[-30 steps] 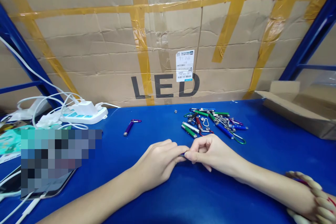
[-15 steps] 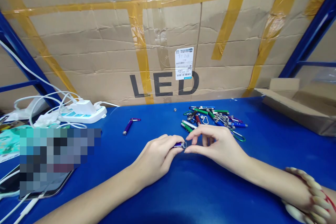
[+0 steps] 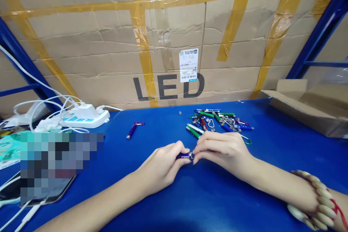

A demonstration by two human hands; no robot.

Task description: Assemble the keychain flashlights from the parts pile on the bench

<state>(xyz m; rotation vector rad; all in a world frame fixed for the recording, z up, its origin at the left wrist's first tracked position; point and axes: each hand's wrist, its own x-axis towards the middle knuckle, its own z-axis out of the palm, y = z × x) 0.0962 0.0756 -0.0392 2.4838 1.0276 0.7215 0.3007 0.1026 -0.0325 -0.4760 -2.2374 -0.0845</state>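
Observation:
My left hand (image 3: 165,163) is closed around a small purple keychain flashlight (image 3: 185,156), held level just above the blue tabletop with its silver end pointing right. Thumb and fingers of my right hand (image 3: 225,148) pinch together at that silver end, touching it. The fingertips partly hide what lies between them. Behind my right hand lies a pile of keychain flashlights (image 3: 228,125) in green, blue, red and silver, mixed with carabiner clips. Another purple flashlight (image 3: 132,131) with a purple carabiner (image 3: 139,123) rests apart on the left.
A white power strip (image 3: 87,117) with plugs and cables stands at the back left, with a phone (image 3: 58,192) in front of it. An open cardboard box (image 3: 307,116) sits at the right. A large taped carton (image 3: 108,50) walls off the back of the blue table (image 3: 152,210).
My right hand's fingers have closed from a loose, parted pose onto the flashlight's silver end. The flashlight has dropped slightly toward me. The view has shifted a little.

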